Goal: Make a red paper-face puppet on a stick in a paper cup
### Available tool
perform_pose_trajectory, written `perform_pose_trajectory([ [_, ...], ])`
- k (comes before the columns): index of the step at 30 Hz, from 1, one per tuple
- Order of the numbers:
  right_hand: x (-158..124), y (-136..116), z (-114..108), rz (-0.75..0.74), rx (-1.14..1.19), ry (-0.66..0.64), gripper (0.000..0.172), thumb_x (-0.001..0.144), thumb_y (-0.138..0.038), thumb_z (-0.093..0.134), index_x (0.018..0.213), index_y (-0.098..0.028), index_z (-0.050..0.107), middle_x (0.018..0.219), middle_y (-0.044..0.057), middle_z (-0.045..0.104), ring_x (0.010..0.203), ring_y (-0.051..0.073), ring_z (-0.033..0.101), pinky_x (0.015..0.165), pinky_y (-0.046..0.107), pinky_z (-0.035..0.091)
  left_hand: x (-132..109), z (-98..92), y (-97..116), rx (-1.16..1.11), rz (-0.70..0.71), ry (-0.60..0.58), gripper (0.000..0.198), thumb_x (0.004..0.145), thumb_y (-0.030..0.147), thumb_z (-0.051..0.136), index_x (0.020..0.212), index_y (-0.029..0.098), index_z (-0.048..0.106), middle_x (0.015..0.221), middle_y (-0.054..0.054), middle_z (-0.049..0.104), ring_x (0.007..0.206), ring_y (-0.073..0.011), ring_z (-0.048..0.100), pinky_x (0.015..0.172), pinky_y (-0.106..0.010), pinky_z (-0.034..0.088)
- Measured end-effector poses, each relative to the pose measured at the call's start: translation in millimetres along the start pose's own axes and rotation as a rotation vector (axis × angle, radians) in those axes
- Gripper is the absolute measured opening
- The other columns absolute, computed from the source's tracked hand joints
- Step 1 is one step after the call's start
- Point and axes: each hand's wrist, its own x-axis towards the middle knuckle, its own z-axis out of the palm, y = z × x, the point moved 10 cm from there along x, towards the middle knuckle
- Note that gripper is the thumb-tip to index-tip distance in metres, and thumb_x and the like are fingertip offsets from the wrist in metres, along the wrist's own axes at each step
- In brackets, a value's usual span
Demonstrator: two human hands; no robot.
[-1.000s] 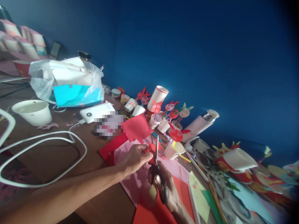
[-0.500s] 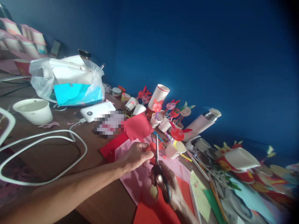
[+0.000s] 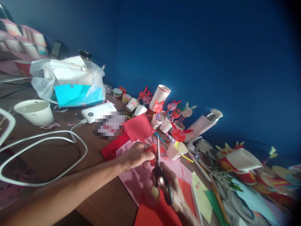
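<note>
My left hand (image 3: 137, 156) pinches a small piece of red paper (image 3: 152, 149) between its fingers. Its blade side meets the upright steel blades of black-handled scissors (image 3: 158, 160), which my right hand (image 3: 168, 188) holds by the handles, with fingers through the loops. The blades stand at the red piece's edge. Beneath both hands lies a pink paper sheet (image 3: 134, 179), and a red paper sheet (image 3: 157, 213) lies nearer me. Another red sheet (image 3: 138, 127) lies beyond them.
A wooden table carries paper cups (image 3: 175, 151), paper-faced figures on sticks (image 3: 187, 112), a pink flask (image 3: 202, 125), a white power bank (image 3: 97, 112), a plastic bag (image 3: 70, 83), a white bowl (image 3: 34, 112) and a looped white cable (image 3: 42, 157). A blue wall rises behind.
My hands and the scissors have shifted only slightly, and the left hand sits a little further right. The scissors remain at the red piece, and the view has moved slightly.
</note>
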Motion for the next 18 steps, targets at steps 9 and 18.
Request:
perform_pose_trajectory([
  [9,0.0,5.3,7.2,0.095,0.141,-0.093,0.059,0.074,-0.068,0.048,0.103,-0.017,0.058,0.062,0.000,0.053,0.056,0.015,0.046,0.056,0.028,0.040,-0.6,1.7,-0.9,-0.005,-0.009,-0.052,0.013,0.068,0.024,0.057,0.067,0.012,0.060,0.054,0.000,0.056,0.041,-0.0072,0.045,0.043,-0.020,0.038],
  [18,0.9,5.0,4.7,0.121,0.118,-0.147,0.055,0.075,-0.064,0.052,0.107,-0.019,0.057,0.071,0.002,0.056,0.065,0.018,0.049,0.063,0.030,0.041,-1.6,2.9,0.4,0.000,-0.040,-0.074,0.013,0.065,0.024,0.058,0.067,0.012,0.061,0.053,0.001,0.054,0.041,-0.0075,0.045,0.043,-0.021,0.039],
])
